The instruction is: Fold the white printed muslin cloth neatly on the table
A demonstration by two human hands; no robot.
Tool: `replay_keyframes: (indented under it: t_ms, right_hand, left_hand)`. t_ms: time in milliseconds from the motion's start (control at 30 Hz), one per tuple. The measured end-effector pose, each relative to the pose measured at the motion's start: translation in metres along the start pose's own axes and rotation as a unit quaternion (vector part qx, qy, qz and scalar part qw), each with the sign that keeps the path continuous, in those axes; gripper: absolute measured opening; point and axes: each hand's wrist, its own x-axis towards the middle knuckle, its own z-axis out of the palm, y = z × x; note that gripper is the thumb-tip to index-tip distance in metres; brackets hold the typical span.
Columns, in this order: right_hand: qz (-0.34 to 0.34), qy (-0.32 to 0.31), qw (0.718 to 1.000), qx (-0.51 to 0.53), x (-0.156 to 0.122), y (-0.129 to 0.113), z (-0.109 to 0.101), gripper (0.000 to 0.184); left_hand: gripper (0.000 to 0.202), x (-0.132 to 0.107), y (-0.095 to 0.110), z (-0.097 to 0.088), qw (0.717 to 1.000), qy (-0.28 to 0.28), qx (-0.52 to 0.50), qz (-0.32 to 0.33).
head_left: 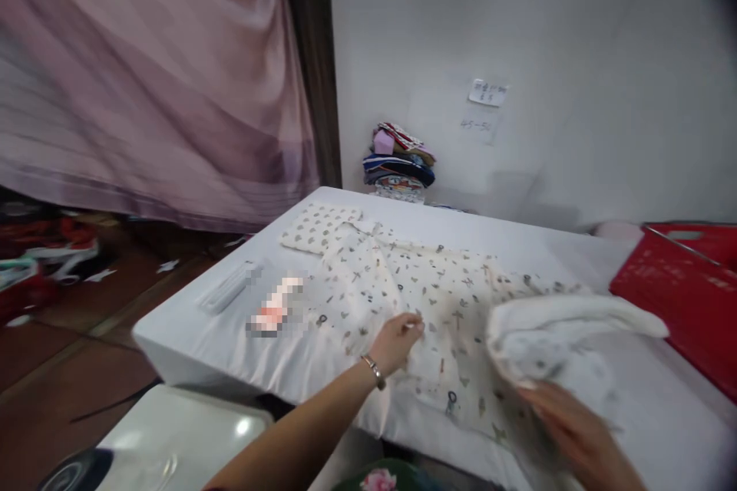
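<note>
A white baby garment with small dark prints lies spread across the table, its sleeve toward the left. Over its middle, my left hand, with a bracelet at the wrist, has its fingers curled together in a pinch; whether fabric is between them is hidden. At the right, my right hand is blurred by motion and closed on the garment's lifted end, which is bent over in a thick white roll. A folded cloth with a leaf-like print lies at the garment's far left end.
The white table also bears a long pale case and a pixelated item. A red bag or box stands at the right. Folded clothes are stacked by the wall. A pink curtain hangs left, above a white lid-like surface.
</note>
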Motion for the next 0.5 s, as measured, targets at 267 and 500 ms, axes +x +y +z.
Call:
replay_keyframes:
  t_ms: [267,500]
  right_hand:
    - [0.01,-0.151,0.987,0.056,-0.032,-0.046,0.036,0.035]
    - [0.149,-0.008,0.985,0.086,-0.012,-0.037,0.042,0.049]
  left_hand:
    - [0.029,-0.005,-0.007,0.072,0.942,-0.114,-0.219,-0.226]
    - [0.044,0.01,-0.016,0.079,0.99,-0.082,0.007,-0.117]
